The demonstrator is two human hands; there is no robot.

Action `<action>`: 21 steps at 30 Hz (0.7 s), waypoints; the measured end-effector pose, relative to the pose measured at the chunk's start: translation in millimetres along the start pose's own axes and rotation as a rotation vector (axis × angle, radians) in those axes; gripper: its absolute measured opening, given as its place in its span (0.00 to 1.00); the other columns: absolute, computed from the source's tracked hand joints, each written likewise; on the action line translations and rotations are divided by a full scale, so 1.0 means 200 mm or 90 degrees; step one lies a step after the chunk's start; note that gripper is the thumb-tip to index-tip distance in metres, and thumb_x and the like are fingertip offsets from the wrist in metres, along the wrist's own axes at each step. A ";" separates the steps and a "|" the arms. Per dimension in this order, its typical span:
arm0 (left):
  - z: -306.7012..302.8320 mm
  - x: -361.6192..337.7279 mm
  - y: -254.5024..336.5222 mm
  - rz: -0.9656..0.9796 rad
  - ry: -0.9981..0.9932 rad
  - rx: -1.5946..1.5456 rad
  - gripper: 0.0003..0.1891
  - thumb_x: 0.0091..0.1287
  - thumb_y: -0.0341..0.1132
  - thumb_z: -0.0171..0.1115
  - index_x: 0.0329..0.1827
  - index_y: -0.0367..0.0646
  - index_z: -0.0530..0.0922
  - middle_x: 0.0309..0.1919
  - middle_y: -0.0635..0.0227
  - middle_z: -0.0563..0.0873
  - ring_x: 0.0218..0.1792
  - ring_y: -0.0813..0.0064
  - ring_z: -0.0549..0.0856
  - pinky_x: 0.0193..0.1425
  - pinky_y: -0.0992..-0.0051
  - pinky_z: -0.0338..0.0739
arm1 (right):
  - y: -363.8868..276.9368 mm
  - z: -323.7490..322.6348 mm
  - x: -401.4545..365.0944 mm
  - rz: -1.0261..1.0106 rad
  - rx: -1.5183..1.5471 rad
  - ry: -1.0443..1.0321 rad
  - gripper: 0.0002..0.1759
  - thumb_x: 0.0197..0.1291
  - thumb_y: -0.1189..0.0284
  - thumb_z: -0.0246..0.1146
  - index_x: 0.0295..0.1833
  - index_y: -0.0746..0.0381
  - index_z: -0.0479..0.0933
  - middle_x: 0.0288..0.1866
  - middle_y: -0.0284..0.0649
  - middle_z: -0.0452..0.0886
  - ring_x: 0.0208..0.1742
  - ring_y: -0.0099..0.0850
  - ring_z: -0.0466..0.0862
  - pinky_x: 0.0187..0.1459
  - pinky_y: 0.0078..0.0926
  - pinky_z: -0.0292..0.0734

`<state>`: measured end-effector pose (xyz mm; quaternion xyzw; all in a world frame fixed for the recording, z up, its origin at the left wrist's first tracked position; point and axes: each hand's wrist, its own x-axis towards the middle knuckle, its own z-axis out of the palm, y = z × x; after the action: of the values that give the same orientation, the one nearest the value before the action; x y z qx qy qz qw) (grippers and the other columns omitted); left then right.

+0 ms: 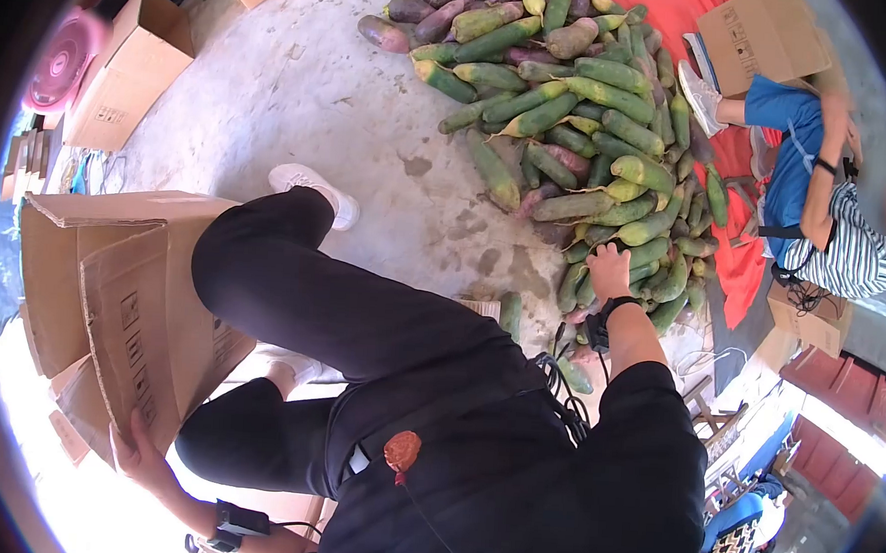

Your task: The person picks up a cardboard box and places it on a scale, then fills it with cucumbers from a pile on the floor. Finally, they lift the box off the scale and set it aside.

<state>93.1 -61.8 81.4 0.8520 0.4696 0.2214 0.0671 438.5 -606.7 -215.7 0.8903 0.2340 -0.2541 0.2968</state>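
Note:
My right hand (609, 270) reaches down to the near side of a large pile of green and purple radishes (611, 135) on the concrete floor. Its fingers are curled at a green radish (648, 253), and whether they grip it is hard to make out. At the lower left, my left hand (138, 451) holds the lower edge of an open cardboard box (176, 313), which stands against my legs with its flaps spread. The fingers of that hand are partly hidden by the box flap.
Another person in a striped shirt (840, 247) sits at the right beside a cardboard box (761, 38). Red cloth (739, 262) lies along the pile. More boxes (133, 70) and a pink fan (66, 59) stand at the upper left. A radish (509, 315) lies near my legs.

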 end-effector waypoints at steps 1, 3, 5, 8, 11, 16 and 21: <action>0.00 0.00 0.00 -0.001 0.001 -0.002 0.11 0.64 0.32 0.60 0.44 0.34 0.79 0.33 0.63 0.84 0.32 0.76 0.81 0.39 0.75 0.75 | 0.00 0.00 0.00 -0.019 -0.012 -0.007 0.12 0.56 0.70 0.56 0.45 0.49 0.79 0.48 0.31 0.74 0.55 0.30 0.70 0.51 0.41 0.65; 0.00 0.00 0.00 0.002 -0.002 -0.032 0.10 0.64 0.31 0.59 0.45 0.34 0.79 0.33 0.64 0.84 0.33 0.77 0.81 0.39 0.76 0.75 | 0.01 -0.01 0.00 -0.018 -0.005 -0.004 0.12 0.55 0.70 0.56 0.44 0.49 0.80 0.48 0.31 0.74 0.55 0.30 0.70 0.51 0.41 0.65; 0.01 0.00 -0.02 0.001 0.007 -0.025 0.10 0.64 0.31 0.59 0.45 0.34 0.79 0.33 0.64 0.84 0.33 0.77 0.81 0.39 0.76 0.75 | 0.02 0.00 0.00 -0.055 -0.003 0.049 0.10 0.52 0.69 0.60 0.40 0.50 0.81 0.45 0.31 0.75 0.53 0.31 0.71 0.50 0.40 0.66; 0.01 -0.01 0.01 -0.007 0.014 -0.025 0.10 0.64 0.30 0.59 0.46 0.34 0.78 0.33 0.64 0.84 0.34 0.77 0.81 0.40 0.77 0.75 | 0.05 0.00 -0.02 -0.077 0.094 0.098 0.07 0.47 0.67 0.63 0.35 0.50 0.82 0.41 0.30 0.76 0.50 0.32 0.72 0.47 0.39 0.66; 0.00 -0.01 0.04 0.018 -0.014 -0.015 0.10 0.63 0.28 0.59 0.46 0.34 0.78 0.35 0.63 0.84 0.35 0.75 0.81 0.42 0.77 0.74 | 0.04 0.06 0.01 -0.038 0.105 0.145 0.05 0.45 0.66 0.64 0.31 0.52 0.81 0.39 0.31 0.76 0.47 0.34 0.74 0.44 0.37 0.70; -0.02 -0.01 0.10 0.007 0.013 0.062 0.08 0.60 0.31 0.61 0.38 0.36 0.77 0.29 0.59 0.80 0.29 0.67 0.80 0.35 0.75 0.72 | 0.12 -0.03 0.01 0.064 0.371 0.281 0.08 0.54 0.68 0.58 0.35 0.59 0.80 0.36 0.44 0.80 0.38 0.46 0.79 0.41 0.40 0.74; -0.02 0.01 0.15 -0.005 0.026 0.048 0.06 0.58 0.31 0.62 0.35 0.38 0.77 0.27 0.61 0.80 0.28 0.67 0.80 0.35 0.75 0.73 | 0.31 -0.04 0.02 0.117 0.569 0.446 0.09 0.58 0.70 0.58 0.40 0.64 0.78 0.36 0.42 0.83 0.34 0.37 0.82 0.36 0.29 0.75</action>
<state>114.9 -77.1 94.9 0.8473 0.4822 0.2210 0.0262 480.1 -644.3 -187.5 0.9770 0.1098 0.0085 -0.1828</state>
